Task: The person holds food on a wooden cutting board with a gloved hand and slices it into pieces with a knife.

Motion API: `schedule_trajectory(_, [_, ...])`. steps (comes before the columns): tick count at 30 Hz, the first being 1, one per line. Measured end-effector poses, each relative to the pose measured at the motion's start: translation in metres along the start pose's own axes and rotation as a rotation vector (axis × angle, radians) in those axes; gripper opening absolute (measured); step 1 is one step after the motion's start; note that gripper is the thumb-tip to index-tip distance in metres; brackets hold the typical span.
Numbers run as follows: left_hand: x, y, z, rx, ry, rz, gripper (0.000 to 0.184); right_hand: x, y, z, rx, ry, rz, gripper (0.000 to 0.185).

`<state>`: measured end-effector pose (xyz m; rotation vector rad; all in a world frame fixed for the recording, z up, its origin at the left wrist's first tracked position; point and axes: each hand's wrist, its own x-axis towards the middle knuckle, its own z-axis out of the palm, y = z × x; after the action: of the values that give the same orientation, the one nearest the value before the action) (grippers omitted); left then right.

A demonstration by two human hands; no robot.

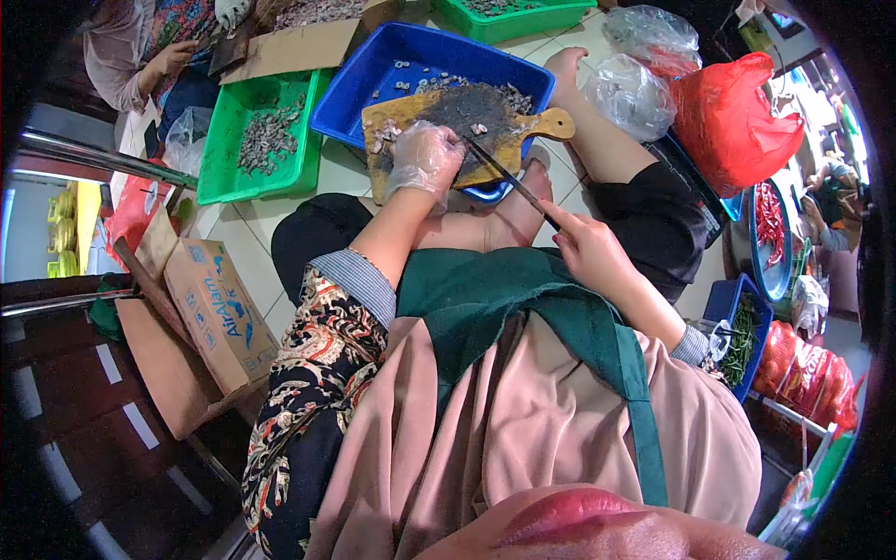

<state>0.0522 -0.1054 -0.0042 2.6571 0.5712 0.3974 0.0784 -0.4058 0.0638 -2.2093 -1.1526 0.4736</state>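
Note:
A worn wooden cutting board (481, 107), dark in its middle, rests across a blue plastic tub (350, 89). In a clear plastic glove, my left hand (427, 157) lies over the board with its fingers closed; whatever they pinch is too small to make out. My right hand (593, 247) is wrapped round the handle of a knife (499, 168). The blade points up and left, its tip close to my left fingertips. Small greyish chopped pieces (385, 138) lie on the board beside the glove, and more are scattered in the tub.
Left of the blue tub, a green tub (213, 173) holds more greyish pieces. Another person's hand (173, 58) is at upper left. A cardboard box (219, 313) stands at left. To the right are a red plastic bag (733, 121), red chillies (769, 224) and green chillies (742, 341).

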Motion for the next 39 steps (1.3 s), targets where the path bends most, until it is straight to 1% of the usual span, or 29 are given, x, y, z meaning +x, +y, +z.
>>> schedule_trajectory(2, [0.0,0.001,0.0,0.006,0.005,-0.003,0.017,0.002,0.0,0.001,-0.012,-0.015,0.012,0.058])
schedule_trajectory(8, [0.001,0.001,0.002,0.01,0.001,0.001,0.016,0.019,0.012,0.02,-0.012,0.037,-0.047,0.058])
schedule_trajectory(11, [0.0,0.001,0.006,0.006,0.023,-0.005,0.016,0.016,0.011,0.016,0.02,0.039,-0.043,0.058])
schedule_trajectory(15, [-0.004,0.009,-0.002,0.061,0.002,-0.018,0.019,0.003,0.01,-0.012,0.171,-0.067,0.112,0.059])
schedule_trajectory(18, [-0.003,0.005,-0.002,0.063,0.124,0.085,0.019,0.003,-0.003,-0.04,0.21,-0.138,0.225,0.06])
schedule_trajectory(19, [-0.002,0.004,-0.007,0.044,0.111,0.097,0.018,0.005,-0.005,-0.042,0.155,-0.123,0.188,0.06])
schedule_trajectory(21, [0.002,0.001,-0.021,0.032,0.183,0.067,0.018,0.007,-0.007,-0.045,0.05,-0.083,0.123,0.06])
schedule_trajectory(22, [0.004,-0.003,-0.029,0.025,0.218,0.057,0.018,0.008,-0.006,-0.045,0.065,-0.102,0.078,0.059])
schedule_trajectory(23, [0.008,-0.011,-0.038,-0.024,0.202,0.011,0.019,0.011,-0.003,-0.045,0.079,-0.121,0.032,0.059])
schedule_trajectory(24, [0.011,-0.021,-0.043,0.012,0.25,0.007,0.019,0.015,0.001,-0.045,0.092,-0.14,-0.016,0.059])
schedule_trajectory(26, [0.013,-0.043,-0.054,0.093,0.258,-0.029,0.02,0.026,0.011,-0.051,0.101,-0.175,-0.017,0.057])
schedule_trajectory(27, [0.016,-0.053,-0.058,0.134,0.214,-0.099,0.02,0.033,0.015,-0.054,0.107,-0.195,-0.017,0.057])
schedule_trajectory(28, [0.018,-0.064,-0.062,0.176,0.168,-0.171,0.021,0.042,0.015,-0.06,0.081,-0.171,0.034,0.055])
schedule_trajectory(29, [0.021,-0.079,-0.058,0.158,0.149,-0.234,0.022,0.05,0.023,-0.059,0.037,-0.082,0.055,0.055])
schedule_trajectory(30, [0.019,-0.084,-0.065,0.131,0.148,-0.235,0.022,0.057,0.026,-0.058,-0.006,0.007,0.076,0.054])
schedule_trajectory(31, [0.019,-0.087,-0.071,0.095,0.087,-0.255,0.021,0.062,0.028,-0.059,-0.035,0.065,0.122,0.054])
schedule_trajectory(34, [0.017,-0.083,-0.084,0.074,-0.053,-0.34,0.022,0.066,0.023,-0.056,0.004,0.142,0.132,0.051])
schedule_trajectory(35, [0.016,-0.078,-0.086,0.081,-0.096,-0.37,0.024,0.065,0.019,-0.054,0.008,0.083,0.141,0.051])
schedule_trajectory(37, [0.016,-0.064,-0.095,0.147,-0.21,-0.354,0.026,0.06,0.008,-0.05,0.018,-0.029,0.162,0.052])
schedule_trajectory(38, [0.015,-0.059,-0.096,0.18,-0.267,-0.343,0.027,0.057,0.008,-0.045,0.048,-0.037,0.142,0.052])
schedule_trajectory(39, [0.014,-0.058,-0.092,0.151,-0.233,-0.318,0.029,0.053,0.009,-0.04,0.077,-0.045,0.122,0.053])
